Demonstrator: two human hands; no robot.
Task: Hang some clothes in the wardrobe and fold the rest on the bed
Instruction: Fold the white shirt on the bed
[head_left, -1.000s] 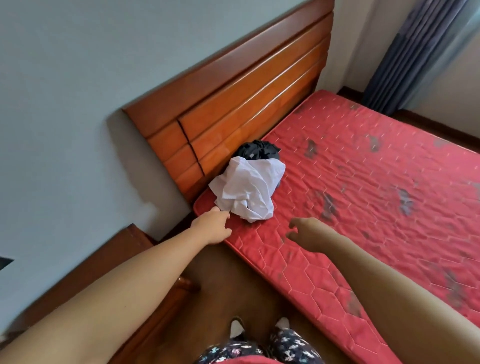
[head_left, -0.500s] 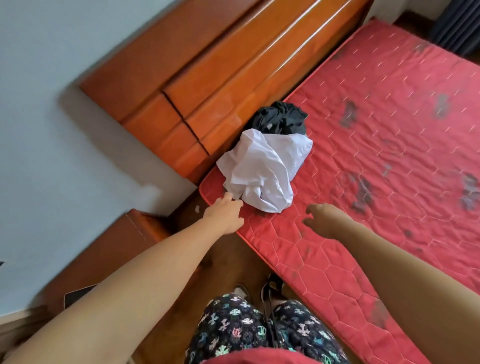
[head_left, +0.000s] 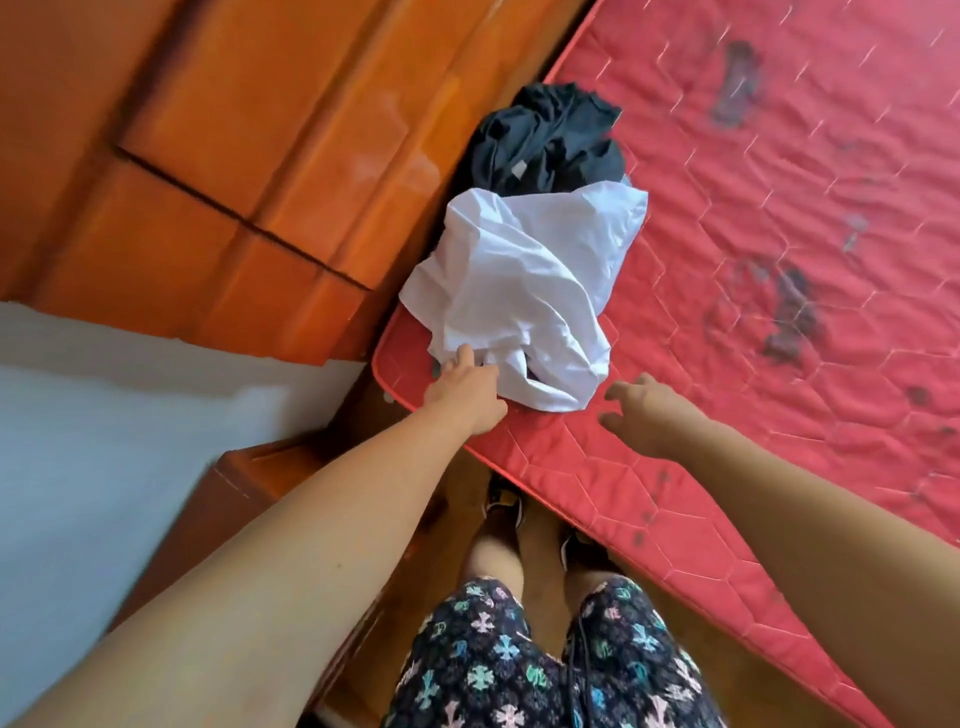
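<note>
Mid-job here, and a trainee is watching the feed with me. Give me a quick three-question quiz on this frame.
1. The white garment and the black garment are piled together. Which one lies partly over the other?
2. The left hand touches: A) the white garment, B) the black garment, C) the headboard.
3. True or false: the right hand holds cloth.

Key
1. The white garment.
2. A, at its near edge.
3. False. It is open over the mattress and holds nothing.
</note>
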